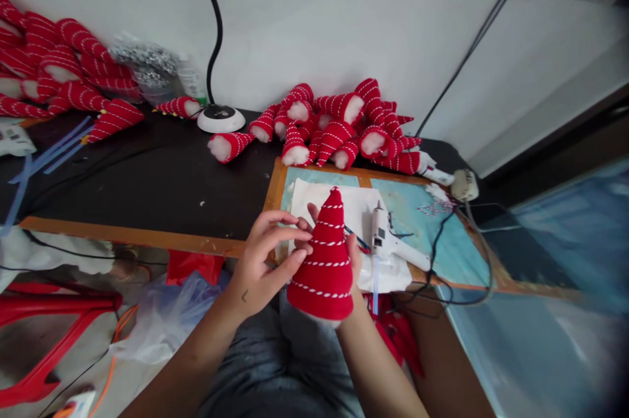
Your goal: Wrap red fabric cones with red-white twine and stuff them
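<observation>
A red stuffed cone hat (324,267) with white twisted-cord stripes stands tip up in front of me, white filling at its lower edge. My right hand (354,267) is wrapped round its back and right side; most of its fingers are hidden behind the hat. On the left side, my left hand (275,257) has its fingers apart, the tips at or very near the striped fabric; I cannot tell whether they touch. Behind the hat lie a white sheet (304,192) and a white glue gun (381,234) with a clear bluish glue stick.
Several similar stuffed cones (337,136) are heaped against the wall, with another pile (59,64) at far left. A lamp (221,118) stands between them. Cables (435,247) run by a power plug (464,185) at right. A red chair (59,333) stands at lower left.
</observation>
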Demonstrator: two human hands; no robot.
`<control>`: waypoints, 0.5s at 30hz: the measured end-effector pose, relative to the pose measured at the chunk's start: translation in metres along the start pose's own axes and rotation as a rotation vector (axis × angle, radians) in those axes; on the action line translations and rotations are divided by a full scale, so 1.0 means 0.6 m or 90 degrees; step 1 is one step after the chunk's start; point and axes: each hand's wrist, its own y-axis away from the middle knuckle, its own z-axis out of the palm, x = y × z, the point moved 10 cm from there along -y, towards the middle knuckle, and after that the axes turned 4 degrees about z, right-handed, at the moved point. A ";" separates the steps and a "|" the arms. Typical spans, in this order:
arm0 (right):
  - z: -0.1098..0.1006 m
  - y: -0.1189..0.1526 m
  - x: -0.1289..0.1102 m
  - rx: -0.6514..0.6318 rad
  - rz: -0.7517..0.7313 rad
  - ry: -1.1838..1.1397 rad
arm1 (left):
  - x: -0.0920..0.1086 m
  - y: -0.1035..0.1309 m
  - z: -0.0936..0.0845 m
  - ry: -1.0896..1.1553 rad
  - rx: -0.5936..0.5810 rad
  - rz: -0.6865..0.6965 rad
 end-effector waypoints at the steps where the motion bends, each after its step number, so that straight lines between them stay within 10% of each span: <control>1: -0.002 0.000 0.003 -0.004 0.004 -0.003 | -0.001 0.000 0.000 -0.006 -0.003 -0.002; 15: -0.009 0.007 0.001 0.007 0.018 0.098 | 0.061 -0.040 -0.019 -0.303 -0.008 0.263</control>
